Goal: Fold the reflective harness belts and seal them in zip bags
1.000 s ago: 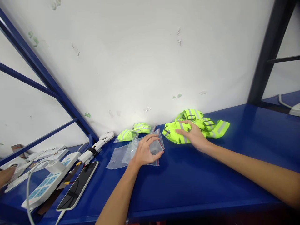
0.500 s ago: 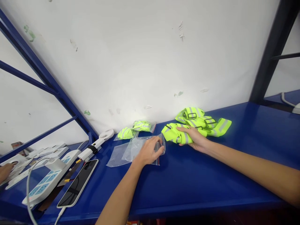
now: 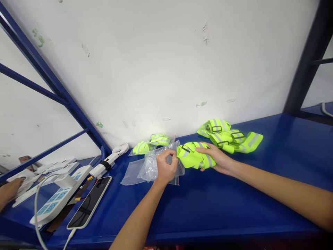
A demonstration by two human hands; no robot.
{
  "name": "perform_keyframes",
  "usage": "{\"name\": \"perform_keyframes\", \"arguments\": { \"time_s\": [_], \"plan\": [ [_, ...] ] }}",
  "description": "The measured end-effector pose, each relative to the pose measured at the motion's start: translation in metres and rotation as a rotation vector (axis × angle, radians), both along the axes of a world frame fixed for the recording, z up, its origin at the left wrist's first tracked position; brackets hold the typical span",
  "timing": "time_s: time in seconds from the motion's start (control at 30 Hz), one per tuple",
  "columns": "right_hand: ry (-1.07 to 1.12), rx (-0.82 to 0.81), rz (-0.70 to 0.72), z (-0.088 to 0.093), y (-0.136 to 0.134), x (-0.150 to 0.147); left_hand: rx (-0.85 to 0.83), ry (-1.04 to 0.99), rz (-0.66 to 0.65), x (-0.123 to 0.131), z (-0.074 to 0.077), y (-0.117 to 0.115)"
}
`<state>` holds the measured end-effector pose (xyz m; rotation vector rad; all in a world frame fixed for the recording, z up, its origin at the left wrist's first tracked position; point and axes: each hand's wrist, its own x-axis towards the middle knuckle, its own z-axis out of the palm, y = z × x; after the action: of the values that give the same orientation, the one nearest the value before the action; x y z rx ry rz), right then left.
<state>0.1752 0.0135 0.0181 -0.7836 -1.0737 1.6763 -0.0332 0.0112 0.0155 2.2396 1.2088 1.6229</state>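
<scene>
My right hand (image 3: 217,159) grips a bundled neon-yellow reflective strap (image 3: 194,154) with grey stripes and a black buckle. My left hand (image 3: 166,166) is closed in a pinch on the edge of a clear zip bag (image 3: 152,165), whose mouth is lifted and faces the bundle. The bundle's left end is right at the bag's mouth; whether any of it is inside I cannot tell. Another clear bag (image 3: 130,173) lies flat beneath. Behind my right hand rests a loose pile of similar straps (image 3: 229,137) with black buckles.
Two bagged yellow bundles (image 3: 159,139) lie by the wall. Left of them are a white handheld fan (image 3: 120,149), a phone on a cable (image 3: 90,203) and a white power strip (image 3: 61,199). Another person's hand (image 3: 11,191) is at the far left. A blue frame post (image 3: 70,107) rises there.
My right hand has brought the strap bundle left and nearer, away from the pile, to the bag. My left hand has closed on the bag's edge and raised it.
</scene>
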Motion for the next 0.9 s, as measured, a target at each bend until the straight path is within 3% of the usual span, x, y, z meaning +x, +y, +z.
{"name": "perform_keyframes", "arguments": {
  "time_s": [0.17,0.53,0.63,0.8,0.9],
  "plan": [
    [-0.078,0.024,-0.127,-0.003,0.005,0.003,0.010,-0.041,-0.026,0.000,0.001,-0.001],
    [-0.152,0.054,-0.250,-0.006,0.008,0.005,0.037,0.314,-0.257,0.004,0.001,-0.004],
    [-0.144,0.041,-0.177,-0.004,0.009,0.006,0.072,0.352,-0.179,0.001,0.000,-0.001],
    [-0.136,0.028,-0.070,0.001,0.007,0.009,0.036,0.377,0.157,-0.005,0.006,0.000],
    [-0.105,0.051,-0.036,0.001,0.006,0.011,-0.048,0.399,0.190,-0.007,0.013,-0.001]
  ]
}}
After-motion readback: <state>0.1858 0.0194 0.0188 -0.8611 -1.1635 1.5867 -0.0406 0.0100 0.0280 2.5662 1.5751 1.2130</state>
